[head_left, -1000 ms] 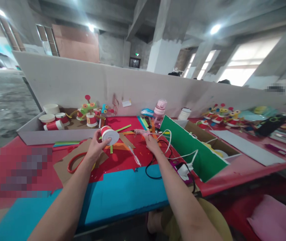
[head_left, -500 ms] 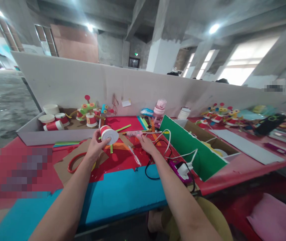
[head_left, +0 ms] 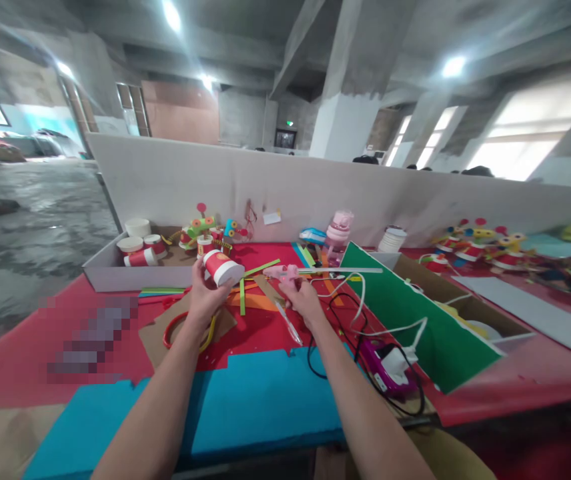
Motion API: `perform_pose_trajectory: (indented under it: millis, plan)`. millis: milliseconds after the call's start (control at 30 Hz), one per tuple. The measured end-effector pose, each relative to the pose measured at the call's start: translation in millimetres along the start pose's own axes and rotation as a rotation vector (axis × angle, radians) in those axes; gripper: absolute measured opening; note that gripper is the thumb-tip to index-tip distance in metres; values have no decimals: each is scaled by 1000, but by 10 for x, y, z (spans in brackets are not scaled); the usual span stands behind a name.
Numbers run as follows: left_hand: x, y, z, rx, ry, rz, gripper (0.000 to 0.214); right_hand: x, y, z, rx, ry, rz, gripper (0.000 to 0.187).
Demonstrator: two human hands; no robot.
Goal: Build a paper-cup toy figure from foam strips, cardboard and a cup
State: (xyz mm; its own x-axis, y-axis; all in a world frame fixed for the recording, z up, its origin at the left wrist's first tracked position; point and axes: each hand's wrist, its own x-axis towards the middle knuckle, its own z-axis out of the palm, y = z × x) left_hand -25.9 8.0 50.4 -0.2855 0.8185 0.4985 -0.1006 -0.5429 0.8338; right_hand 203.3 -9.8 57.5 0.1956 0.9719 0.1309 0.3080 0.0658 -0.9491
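My left hand [head_left: 204,293] is closed round a red and white paper cup [head_left: 222,268], tipped on its side with its white end toward the right. In my right hand [head_left: 301,297] is a pink hot glue gun [head_left: 285,272]; a long pale glue stick [head_left: 350,270] juts from its back. The gun's nozzle points left at the cup, with a gap between them. Beneath my hands lie green paper strips [head_left: 243,297], an orange strip [head_left: 253,302] and a clear pen [head_left: 289,323]. Red-handled scissors [head_left: 168,330] rest on brown cardboard [head_left: 150,343] by my left wrist.
A white box [head_left: 110,277] at the back left holds several cups. Right of my hand stand a green-sided divided box [head_left: 415,320] and a purple power strip [head_left: 388,377] with loose cables. Behind are a pink bottle [head_left: 339,233] and finished paper-cup figures [head_left: 480,243].
The view has swung left, so the things on the table appear further right. My right hand has turned the glue gun, and its glue stick now shows plainly. The cup is tilted differently.
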Motion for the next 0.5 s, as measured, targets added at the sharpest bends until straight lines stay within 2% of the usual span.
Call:
perform_pose_trajectory:
  millis: [167,267,367,433,500]
  plan:
    - [-3,-11,-17,-62,-162,125,89,-244,-264,-35,87,-6,-119,41]
    - [-50,-14,20,-94,-202,56,87,-339,-320,29,168,60,-127,40]
    - [-82,-37,46,-143,-163,-93,83,-276,-256,122,347,127,-37,35]
    - [-75,-64,33,-154,-86,-146,80,-158,-157,133,462,70,47,30]
    - [-47,-94,2,-163,-23,-167,79,-20,-45,92,430,-7,121,24]
